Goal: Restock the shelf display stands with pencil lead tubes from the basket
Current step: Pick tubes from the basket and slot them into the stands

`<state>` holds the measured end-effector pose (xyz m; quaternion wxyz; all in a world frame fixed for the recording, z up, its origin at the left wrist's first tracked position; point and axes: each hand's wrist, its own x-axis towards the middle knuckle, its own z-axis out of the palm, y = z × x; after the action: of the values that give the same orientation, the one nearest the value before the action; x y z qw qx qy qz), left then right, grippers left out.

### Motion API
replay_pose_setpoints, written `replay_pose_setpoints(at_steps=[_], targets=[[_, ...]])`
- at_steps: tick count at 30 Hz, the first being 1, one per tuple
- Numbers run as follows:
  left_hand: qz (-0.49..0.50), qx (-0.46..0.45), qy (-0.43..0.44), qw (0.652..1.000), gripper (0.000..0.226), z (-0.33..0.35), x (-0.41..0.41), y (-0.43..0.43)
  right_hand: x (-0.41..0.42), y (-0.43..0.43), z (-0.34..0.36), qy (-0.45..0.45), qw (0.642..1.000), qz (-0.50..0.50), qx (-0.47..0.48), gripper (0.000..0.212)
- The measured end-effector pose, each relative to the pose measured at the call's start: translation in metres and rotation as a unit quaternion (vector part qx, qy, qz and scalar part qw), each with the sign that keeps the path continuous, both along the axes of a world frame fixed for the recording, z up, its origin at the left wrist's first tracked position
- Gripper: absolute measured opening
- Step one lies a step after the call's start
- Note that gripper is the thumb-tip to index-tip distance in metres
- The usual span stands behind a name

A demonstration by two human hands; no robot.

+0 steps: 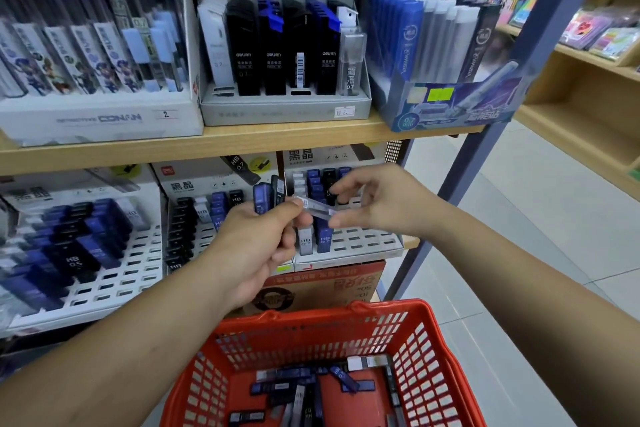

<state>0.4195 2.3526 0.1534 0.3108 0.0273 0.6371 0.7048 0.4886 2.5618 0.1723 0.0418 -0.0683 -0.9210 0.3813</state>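
My left hand [256, 243] grips a small bunch of pencil lead tubes [268, 196], blue and black, standing upright above the fingers. A clear tube [318, 208] lies slanted between both hands; my right hand [374, 203] pinches its right end with thumb and fingers. Both hands hover in front of the lower shelf's white slotted display stand [363, 239], which holds blue, black and grey tubes marked HB 0.7. Below, the red basket [426, 340] holds several loose tubes [304, 392] on its bottom.
Two more slotted stands [114, 274] with HB 0.5 tubes fill the lower shelf's left. The upper wooden shelf [242, 139] carries three display boxes. A cardboard carton [329, 284] sits under the stand. A blue-grey upright [485, 135] bounds the shelf; tiled aisle lies right.
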Motion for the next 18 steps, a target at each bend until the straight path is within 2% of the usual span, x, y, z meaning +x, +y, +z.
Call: replay_pose_setpoints(at_steps=[2, 4, 7, 8, 12, 16, 18], targets=[[-0.011, 0.021, -0.011, 1.000, 0.011, 0.004, 0.003, 0.002, 0.001, -0.010, -0.006, 0.000, 0.997, 0.023, 0.067, 0.043], [-0.024, 0.032, -0.005, 0.999, 0.014, 0.005, 0.004, 0.002, 0.001, -0.012, -0.017, 0.015, 0.996, 0.022, 0.090, 0.033], [-0.041, -0.005, 0.032, 0.999, 0.026, 0.002, 0.007, -0.001, 0.007, -0.001, -0.024, 0.012, 0.999, -0.005, -0.034, 0.007], [-0.045, -0.028, 0.044, 0.998, 0.029, -0.001, 0.008, -0.003, 0.010, 0.004, -0.024, 0.003, 0.996, -0.032, -0.088, 0.006], [-0.061, -0.064, 0.056, 0.995, 0.034, -0.013, 0.009, -0.004, 0.019, 0.025, -0.025, -0.017, 0.956, -0.118, -0.268, 0.021], [-0.070, -0.074, 0.072, 0.992, 0.032, -0.016, 0.011, -0.001, 0.019, 0.034, -0.028, -0.012, 0.943, -0.142, -0.302, 0.057], [-0.074, -0.078, 0.079, 0.991, 0.031, -0.017, 0.011, 0.000, 0.017, 0.036, -0.025, -0.012, 0.943, -0.150, -0.298, 0.066]])
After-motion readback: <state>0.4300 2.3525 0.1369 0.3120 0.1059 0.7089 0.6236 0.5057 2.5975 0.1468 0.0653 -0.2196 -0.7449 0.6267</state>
